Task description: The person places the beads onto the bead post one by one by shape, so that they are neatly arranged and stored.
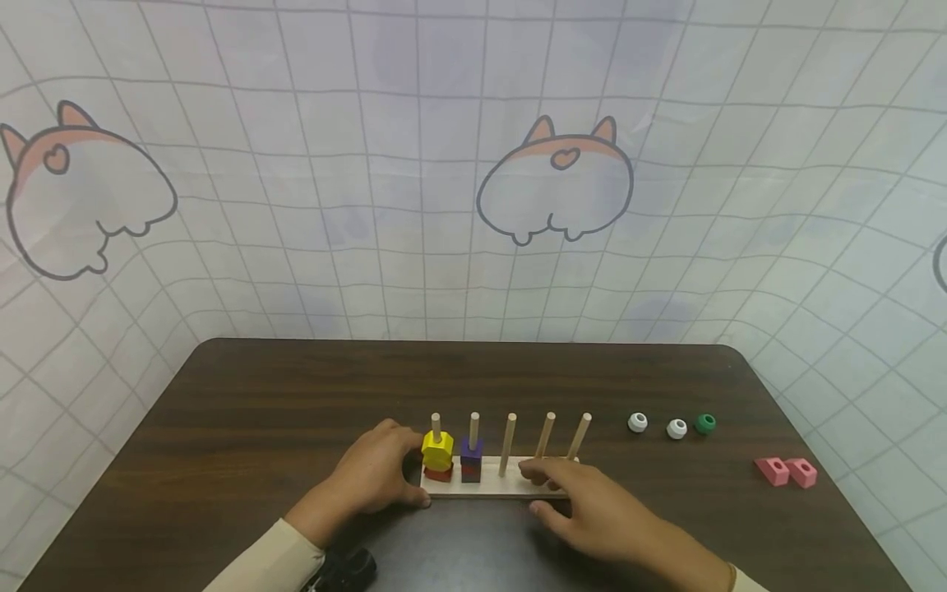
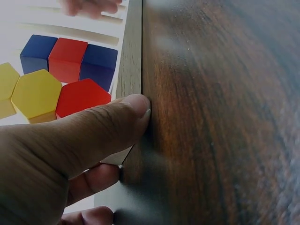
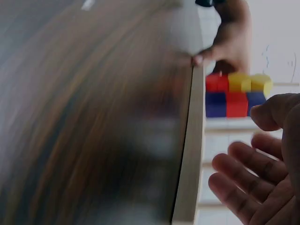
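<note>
A wooden peg board [image 1: 488, 491] with several upright dowels lies near the table's middle. My left hand [image 1: 379, 470] grips its left end, the thumb [image 2: 108, 119] against the front edge. On the leftmost peg, yellow hexagonal blocks [image 1: 437, 451] sit over a red block [image 2: 82, 98]. The peg beside it carries blue blocks [image 2: 98, 61] with a red block [image 2: 68, 58] between them. Over the board's right part hovers my right hand [image 1: 595, 506], its fingers [image 3: 253, 173] spread and holding nothing. The three pegs on the right carry no blocks.
Right of the board, two white beads [image 1: 638, 423] and a green bead [image 1: 705, 423] lie on the dark wooden table [image 1: 296, 386]. Two pink slanted blocks [image 1: 773, 471] are near its right edge. A patterned curtain [image 1: 444, 271] hangs behind and at the sides.
</note>
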Demonstrator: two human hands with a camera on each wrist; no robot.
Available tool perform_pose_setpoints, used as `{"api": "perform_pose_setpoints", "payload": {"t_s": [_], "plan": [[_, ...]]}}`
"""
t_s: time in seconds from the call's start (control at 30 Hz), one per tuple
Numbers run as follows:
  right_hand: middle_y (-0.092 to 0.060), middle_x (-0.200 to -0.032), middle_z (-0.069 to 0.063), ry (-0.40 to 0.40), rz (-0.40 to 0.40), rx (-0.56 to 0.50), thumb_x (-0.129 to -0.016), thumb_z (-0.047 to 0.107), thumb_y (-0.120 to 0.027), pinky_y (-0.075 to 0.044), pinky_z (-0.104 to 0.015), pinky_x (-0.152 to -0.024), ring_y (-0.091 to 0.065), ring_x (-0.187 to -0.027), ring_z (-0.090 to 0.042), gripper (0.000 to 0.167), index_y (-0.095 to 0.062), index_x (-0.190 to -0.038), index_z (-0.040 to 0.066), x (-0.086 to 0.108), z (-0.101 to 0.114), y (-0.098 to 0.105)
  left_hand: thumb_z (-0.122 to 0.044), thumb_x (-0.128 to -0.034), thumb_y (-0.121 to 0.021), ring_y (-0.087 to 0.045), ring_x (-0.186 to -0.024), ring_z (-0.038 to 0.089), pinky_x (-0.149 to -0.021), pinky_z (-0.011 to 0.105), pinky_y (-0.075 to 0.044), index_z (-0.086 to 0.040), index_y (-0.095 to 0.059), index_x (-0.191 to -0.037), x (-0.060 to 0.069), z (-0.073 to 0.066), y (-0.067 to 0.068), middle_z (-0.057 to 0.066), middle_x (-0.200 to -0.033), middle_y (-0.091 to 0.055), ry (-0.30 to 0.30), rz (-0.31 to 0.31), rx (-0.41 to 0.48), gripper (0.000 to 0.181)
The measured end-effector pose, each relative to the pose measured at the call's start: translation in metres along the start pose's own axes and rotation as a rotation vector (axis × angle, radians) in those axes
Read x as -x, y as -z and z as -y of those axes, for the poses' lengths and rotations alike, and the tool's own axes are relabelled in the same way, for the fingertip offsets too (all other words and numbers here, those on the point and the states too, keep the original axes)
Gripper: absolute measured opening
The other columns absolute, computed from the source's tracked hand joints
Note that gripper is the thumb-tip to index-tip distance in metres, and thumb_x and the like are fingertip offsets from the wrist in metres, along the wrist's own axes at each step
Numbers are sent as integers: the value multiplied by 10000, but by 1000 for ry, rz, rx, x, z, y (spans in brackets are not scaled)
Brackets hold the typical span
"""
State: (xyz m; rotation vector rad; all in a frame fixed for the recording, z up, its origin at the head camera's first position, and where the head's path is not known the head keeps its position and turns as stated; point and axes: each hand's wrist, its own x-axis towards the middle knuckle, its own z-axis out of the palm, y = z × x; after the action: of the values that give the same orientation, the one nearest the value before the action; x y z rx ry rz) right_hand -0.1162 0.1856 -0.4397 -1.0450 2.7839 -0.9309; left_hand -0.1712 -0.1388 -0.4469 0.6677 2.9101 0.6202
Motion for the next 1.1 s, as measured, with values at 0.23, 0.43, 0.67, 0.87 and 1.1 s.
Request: {"api": "perform_pose_setpoints", "payload": {"t_s": [0.23, 0.43, 0.67, 0.87, 1.1], "plan": [[-700, -1075, 94, 25, -49, 70, -940, 135, -742, -567, -307, -779, -647, -924, -55, 231, -672, -1159, 148, 17, -23, 10, -372, -603, -996, -580, -1059, 238, -920, 509, -503, -143, -745, -1121, 0, -1, 0, -18, -1073, -702, 1, -2, 3, 620], [-693, -1085, 103, -9, -84, 133, -915, 114, -761, -565, -318, -783, -645, -935, -57, 226, -692, -1126, 154, 26, -41, 21, -366, -607, -996, -582, -1075, 245, -934, 519, -501, -138, -745, -1144, 0, -1, 0, -6, -1101, -708, 6, 1, 1, 636], [-692, -1065, 121, -85, -165, 222, -887, 116, -787, -563, -346, -801, -656, -939, -82, 241, -701, -1102, 181, 31, -62, 38, -362, -611, -995, -582, -1077, 248, -940, 518, -496, -130, -744, -1141, 0, 0, 1, 1, -1101, -712, -8, -2, -1, 630], [-707, -1051, 74, -188, -226, 246, -890, 110, -784, -567, -403, -798, -680, -934, -147, 236, -712, -1113, 138, 31, -80, 47, -360, -610, -995, -583, -1068, 246, -934, 518, -498, -133, -744, -1145, 1, 0, 1, 2, -1099, -712, -5, -2, 2, 634], [-712, -1091, -85, -248, -287, 254, -888, 95, -786, -544, -521, -834, -667, -996, -317, 319, -690, -1187, 36, 32, -99, 59, -357, -613, -994, -582, -1062, 241, -927, 516, -499, -137, -744, -1134, 0, 0, 1, -11, -1086, -715, -19, -2, 1, 618]]}}
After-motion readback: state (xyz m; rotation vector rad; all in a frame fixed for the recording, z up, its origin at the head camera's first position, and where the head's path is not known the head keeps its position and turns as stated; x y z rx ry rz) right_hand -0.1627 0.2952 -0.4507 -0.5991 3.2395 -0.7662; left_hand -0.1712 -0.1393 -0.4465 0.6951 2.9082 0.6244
